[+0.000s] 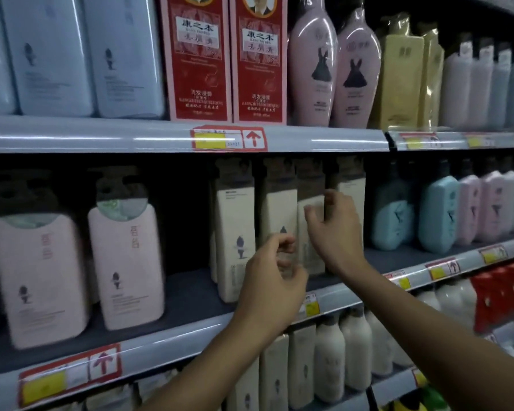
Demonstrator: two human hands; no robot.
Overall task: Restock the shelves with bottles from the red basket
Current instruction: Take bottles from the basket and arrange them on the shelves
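Middle shelf (190,295), cream bottles (235,232) in a row. Right hand (333,232) grasping the edge of one cream bottle (312,232), thumb and fingers around it. Left hand (272,287) half-curled just before the row (grip unclear, blurred). Pink bottles (125,268) further left.

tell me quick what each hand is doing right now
Left hand: fingers loosely curled in front of a cream bottle; a grip cannot be told.
Right hand: thumb and fingers grip the edge of another cream bottle.

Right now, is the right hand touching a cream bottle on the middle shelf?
Touching. The head view shows the right hand with fingers curled around the edge of a cream bottle.
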